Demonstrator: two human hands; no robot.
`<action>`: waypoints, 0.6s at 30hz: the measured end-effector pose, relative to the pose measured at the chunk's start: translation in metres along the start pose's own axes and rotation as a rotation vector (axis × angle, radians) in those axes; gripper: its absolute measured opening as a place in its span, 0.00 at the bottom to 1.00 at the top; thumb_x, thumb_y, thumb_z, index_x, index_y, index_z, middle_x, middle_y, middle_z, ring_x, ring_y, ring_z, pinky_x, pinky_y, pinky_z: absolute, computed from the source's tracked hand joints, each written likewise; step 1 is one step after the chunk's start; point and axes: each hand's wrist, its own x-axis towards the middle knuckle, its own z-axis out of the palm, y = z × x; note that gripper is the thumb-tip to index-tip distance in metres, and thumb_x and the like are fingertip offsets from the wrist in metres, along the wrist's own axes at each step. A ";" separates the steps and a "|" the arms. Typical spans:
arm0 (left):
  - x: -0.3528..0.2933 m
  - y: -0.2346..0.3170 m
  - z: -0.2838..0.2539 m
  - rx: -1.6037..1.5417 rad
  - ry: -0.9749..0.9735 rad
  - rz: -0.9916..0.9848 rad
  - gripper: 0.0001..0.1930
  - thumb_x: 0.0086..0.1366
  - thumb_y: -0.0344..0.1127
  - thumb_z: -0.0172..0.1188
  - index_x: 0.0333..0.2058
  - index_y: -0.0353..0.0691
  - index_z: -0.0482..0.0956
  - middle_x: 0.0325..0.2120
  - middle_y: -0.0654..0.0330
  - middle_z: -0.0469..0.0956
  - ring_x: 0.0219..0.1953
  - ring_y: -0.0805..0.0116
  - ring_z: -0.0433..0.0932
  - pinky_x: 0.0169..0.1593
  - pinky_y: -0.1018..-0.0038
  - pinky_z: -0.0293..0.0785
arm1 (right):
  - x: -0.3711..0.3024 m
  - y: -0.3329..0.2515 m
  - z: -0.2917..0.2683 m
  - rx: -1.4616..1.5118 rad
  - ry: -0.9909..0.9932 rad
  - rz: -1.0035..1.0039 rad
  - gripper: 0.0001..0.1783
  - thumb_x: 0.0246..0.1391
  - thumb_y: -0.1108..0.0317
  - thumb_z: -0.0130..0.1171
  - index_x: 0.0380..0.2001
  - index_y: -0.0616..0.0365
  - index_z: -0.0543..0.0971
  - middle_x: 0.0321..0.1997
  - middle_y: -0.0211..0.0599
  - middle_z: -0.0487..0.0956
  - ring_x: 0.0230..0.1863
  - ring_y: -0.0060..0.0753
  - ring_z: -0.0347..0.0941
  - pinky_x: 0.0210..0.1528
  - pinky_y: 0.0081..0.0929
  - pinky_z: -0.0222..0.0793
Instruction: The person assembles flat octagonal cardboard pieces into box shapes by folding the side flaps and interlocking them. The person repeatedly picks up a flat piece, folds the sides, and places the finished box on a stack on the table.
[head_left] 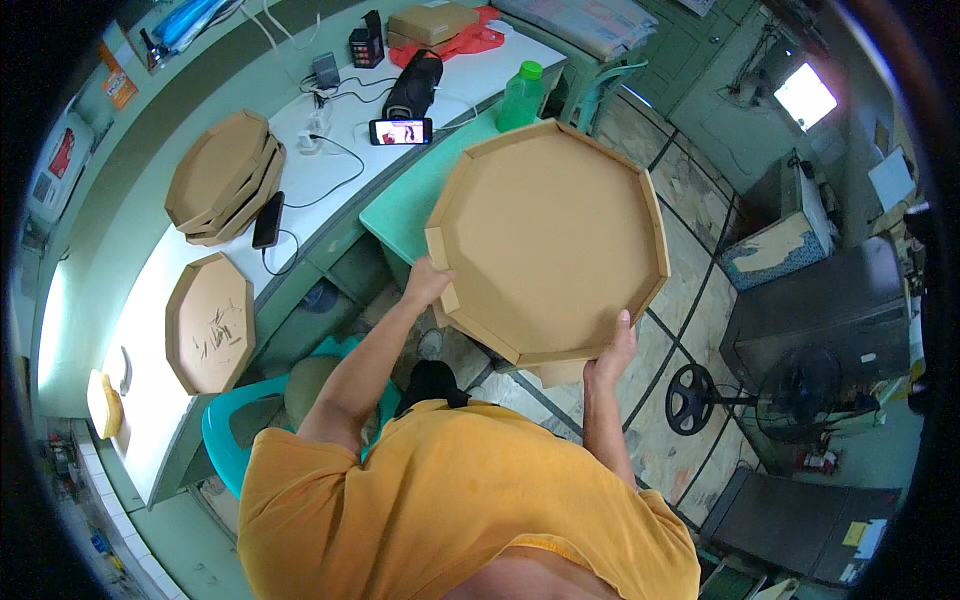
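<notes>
I hold a large octagonal cardboard tray (pixel 550 240) in front of me, its shallow folded rim facing up. My left hand (pixel 428 283) is closed on its near left edge, and my right hand (pixel 612 355) grips the near right edge with the thumb on the rim. Part of another cardboard piece (pixel 560 375) shows beneath the tray; what it belongs to is hidden. On the white counter (pixel 140 330) to my left lies a similar octagonal tray (pixel 190 350) with several small thin scraps in it. Beyond that is a stack of octagonal trays (pixel 215 170).
A green table (pixel 395 215) carries a green bottle (pixel 520 97). On the counter are a charging phone (pixel 268 220), a propped phone (pixel 400 131), a black cylindrical speaker (pixel 413 85) and cables. A turquoise chair (pixel 225 430) stands at my left, a fan (pixel 690 400) at right.
</notes>
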 end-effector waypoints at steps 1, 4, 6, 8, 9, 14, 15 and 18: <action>-0.001 -0.003 -0.004 -0.206 -0.059 -0.048 0.22 0.59 0.44 0.59 0.46 0.31 0.75 0.34 0.54 0.80 0.35 0.66 0.79 0.41 0.67 0.74 | 0.003 0.002 -0.003 0.011 0.012 0.026 0.20 0.60 0.60 0.53 0.50 0.63 0.71 0.46 0.36 0.76 0.46 0.30 0.74 0.48 0.30 0.70; -0.007 -0.008 -0.015 -0.582 -0.065 -0.184 0.27 0.64 0.52 0.53 0.47 0.30 0.73 0.33 0.54 0.78 0.33 0.68 0.78 0.38 0.70 0.74 | 0.014 0.011 -0.010 0.037 0.078 0.215 0.22 0.60 0.58 0.53 0.50 0.63 0.71 0.47 0.37 0.75 0.47 0.33 0.74 0.50 0.32 0.70; -0.012 -0.009 -0.023 -0.530 -0.016 -0.184 0.30 0.66 0.57 0.47 0.46 0.30 0.74 0.31 0.54 0.78 0.32 0.69 0.77 0.36 0.71 0.73 | 0.015 0.020 -0.012 0.060 0.025 0.289 0.25 0.60 0.57 0.53 0.53 0.65 0.69 0.50 0.39 0.74 0.49 0.35 0.72 0.52 0.34 0.69; -0.019 -0.011 -0.034 -0.254 0.029 -0.098 0.33 0.67 0.60 0.42 0.44 0.30 0.75 0.30 0.55 0.77 0.31 0.70 0.77 0.35 0.72 0.73 | 0.013 0.029 -0.008 0.061 0.048 0.365 0.26 0.60 0.56 0.53 0.54 0.65 0.67 0.51 0.40 0.73 0.51 0.36 0.72 0.53 0.35 0.68; -0.022 -0.013 -0.042 -0.201 -0.032 -0.169 0.33 0.68 0.60 0.41 0.43 0.30 0.75 0.29 0.55 0.77 0.31 0.70 0.77 0.35 0.72 0.72 | 0.012 0.031 -0.005 0.018 0.000 0.348 0.28 0.60 0.54 0.53 0.56 0.63 0.66 0.52 0.39 0.72 0.53 0.37 0.70 0.55 0.36 0.66; -0.041 -0.033 -0.073 -0.243 0.152 -0.327 0.33 0.69 0.60 0.39 0.38 0.30 0.78 0.28 0.55 0.78 0.32 0.67 0.77 0.35 0.68 0.72 | 0.006 0.030 0.033 0.013 -0.349 0.293 0.38 0.59 0.40 0.49 0.62 0.56 0.61 0.57 0.39 0.69 0.55 0.40 0.68 0.56 0.38 0.66; -0.044 -0.039 -0.082 -0.282 0.287 -0.270 0.32 0.69 0.59 0.40 0.39 0.31 0.78 0.31 0.56 0.78 0.35 0.67 0.77 0.38 0.69 0.72 | 0.006 0.027 0.040 0.046 -0.399 0.336 0.38 0.59 0.40 0.48 0.62 0.56 0.61 0.56 0.40 0.70 0.54 0.39 0.69 0.54 0.37 0.67; -0.047 -0.058 -0.128 -0.712 0.567 -0.297 0.26 0.69 0.56 0.45 0.47 0.37 0.74 0.38 0.59 0.79 0.42 0.66 0.77 0.43 0.68 0.73 | 0.011 0.022 0.052 0.070 -0.451 0.421 0.37 0.60 0.38 0.44 0.61 0.56 0.61 0.53 0.41 0.71 0.49 0.39 0.73 0.48 0.35 0.72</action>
